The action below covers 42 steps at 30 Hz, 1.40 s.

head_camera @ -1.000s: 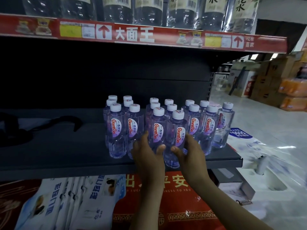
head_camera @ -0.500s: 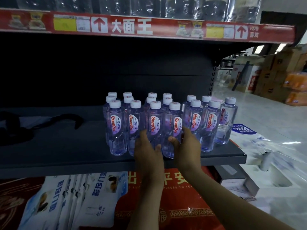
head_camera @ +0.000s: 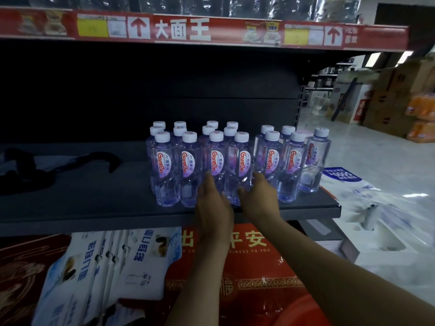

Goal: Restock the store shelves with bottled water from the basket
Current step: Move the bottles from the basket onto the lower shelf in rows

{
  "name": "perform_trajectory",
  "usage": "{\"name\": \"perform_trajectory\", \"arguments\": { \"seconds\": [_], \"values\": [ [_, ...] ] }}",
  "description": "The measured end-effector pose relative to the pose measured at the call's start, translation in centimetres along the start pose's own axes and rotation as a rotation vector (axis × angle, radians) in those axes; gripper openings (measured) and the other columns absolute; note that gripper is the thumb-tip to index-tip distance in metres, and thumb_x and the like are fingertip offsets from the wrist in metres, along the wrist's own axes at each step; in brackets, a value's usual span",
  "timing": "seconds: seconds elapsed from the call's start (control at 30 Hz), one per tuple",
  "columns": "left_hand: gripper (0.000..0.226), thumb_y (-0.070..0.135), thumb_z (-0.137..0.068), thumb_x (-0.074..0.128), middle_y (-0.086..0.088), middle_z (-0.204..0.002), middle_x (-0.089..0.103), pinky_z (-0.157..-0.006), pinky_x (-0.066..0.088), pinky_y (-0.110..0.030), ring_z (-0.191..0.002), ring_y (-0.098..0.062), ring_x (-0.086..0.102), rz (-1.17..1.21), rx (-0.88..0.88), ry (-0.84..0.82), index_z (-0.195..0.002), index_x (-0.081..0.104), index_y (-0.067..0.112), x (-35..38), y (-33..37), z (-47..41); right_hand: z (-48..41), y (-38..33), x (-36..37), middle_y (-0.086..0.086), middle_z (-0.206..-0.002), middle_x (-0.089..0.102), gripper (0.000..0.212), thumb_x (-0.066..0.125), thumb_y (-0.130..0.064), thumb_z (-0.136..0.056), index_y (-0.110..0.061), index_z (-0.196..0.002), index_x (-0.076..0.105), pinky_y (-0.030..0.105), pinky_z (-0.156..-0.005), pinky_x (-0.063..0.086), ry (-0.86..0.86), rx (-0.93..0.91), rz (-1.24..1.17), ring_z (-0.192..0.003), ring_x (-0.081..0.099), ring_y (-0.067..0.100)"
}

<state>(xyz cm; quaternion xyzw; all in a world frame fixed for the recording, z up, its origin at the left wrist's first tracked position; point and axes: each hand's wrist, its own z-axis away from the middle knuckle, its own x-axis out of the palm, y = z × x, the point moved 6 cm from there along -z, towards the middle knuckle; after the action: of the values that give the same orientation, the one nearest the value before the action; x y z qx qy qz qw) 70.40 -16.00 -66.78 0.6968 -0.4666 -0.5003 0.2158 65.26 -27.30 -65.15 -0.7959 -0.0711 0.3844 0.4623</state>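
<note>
Several small clear water bottles with white caps and red-lettered labels stand in rows on the right part of a dark grey shelf [head_camera: 94, 203]. My left hand [head_camera: 213, 205] reaches in with straight fingers that touch the lower part of a front-row bottle [head_camera: 216, 158]. My right hand [head_camera: 259, 198] lies beside it, fingers against the base of the neighbouring front bottle [head_camera: 242, 161]. Neither hand holds anything. A narrow gap separates these bottles from the right-hand group [head_camera: 273, 158]. A red curved shape [head_camera: 306, 311] shows at the bottom edge; I cannot tell whether it is the basket.
A black strap [head_camera: 70, 161] lies on the shelf's left part. Above runs a red price strip [head_camera: 181, 31] under larger bottles. Below are white packets [head_camera: 106, 267] and a red pack [head_camera: 247, 271]. Plastic bags [head_camera: 376, 196] and cardboard boxes [head_camera: 400, 102] sit on the floor to the right.
Both hands have slid the two middle columns of bottles back, so their front bottles line up with the front row. The hands stay at the bottles' bases.
</note>
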Motion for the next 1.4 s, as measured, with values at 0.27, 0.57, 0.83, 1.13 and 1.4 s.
{"name": "perform_trajectory", "arguments": {
  "seconds": [0.27,0.57,0.83,1.13,1.4],
  "values": [
    [0.064,0.031,-0.103,0.038,-0.014,-0.163,0.012,-0.121,0.021,-0.046,-0.151,-0.032,0.007,-0.277,0.157,-0.177,-0.157,0.006,0.018,0.4,2.7,6.7,5.9,2.4,-5.0,0.011,-0.147,0.040,0.058,0.057,-0.015,-0.092,-0.014,-0.146,0.035,0.040,-0.100,0.044,-0.107,-0.202,0.459,-0.133,0.044,0.032],
    [0.065,0.028,-0.098,0.047,-0.019,-0.158,0.024,-0.120,0.018,-0.047,-0.148,-0.036,0.017,-0.434,0.504,-0.402,-0.155,0.021,0.012,6.5,7.4,17.3,14.0,13.3,-13.8,0.011,-0.144,0.042,0.048,0.052,-0.018,-0.092,-0.016,-0.139,0.043,0.047,-0.105,0.039,-0.046,0.044,0.618,-0.132,0.044,0.033],
    [0.058,0.025,-0.091,0.056,-0.013,-0.141,0.047,-0.108,0.038,-0.041,-0.133,-0.032,0.042,-0.799,0.733,-1.030,-0.145,0.038,0.015,16.1,1.5,31.2,25.3,29.5,-17.6,0.023,-0.130,0.048,0.047,0.052,-0.013,-0.088,-0.005,-0.134,0.045,0.045,-0.097,0.046,-0.205,0.492,0.569,-0.123,0.049,0.043],
    [0.056,0.036,-0.099,0.050,-0.011,-0.147,0.047,-0.099,0.041,-0.032,-0.131,-0.027,0.049,-1.061,0.312,-1.683,-0.145,0.041,0.005,21.6,-6.0,38.5,34.0,42.7,-17.0,0.011,-0.126,0.065,0.045,0.060,-0.040,-0.092,-0.007,-0.123,0.063,0.026,-0.075,0.041,-0.425,0.971,0.392,-0.109,0.062,0.031],
    [0.059,0.053,-0.100,0.033,0.005,-0.165,0.005,-0.117,0.000,-0.044,-0.151,-0.027,-0.003,-0.844,0.343,-1.870,-0.154,0.022,0.033,26.6,-5.9,45.3,39.6,51.5,-12.1,0.015,-0.117,0.061,0.052,0.062,-0.020,-0.091,-0.014,-0.138,0.041,0.024,-0.043,0.051,-0.127,1.342,-0.049,-0.083,0.063,0.023]
  ]
}}
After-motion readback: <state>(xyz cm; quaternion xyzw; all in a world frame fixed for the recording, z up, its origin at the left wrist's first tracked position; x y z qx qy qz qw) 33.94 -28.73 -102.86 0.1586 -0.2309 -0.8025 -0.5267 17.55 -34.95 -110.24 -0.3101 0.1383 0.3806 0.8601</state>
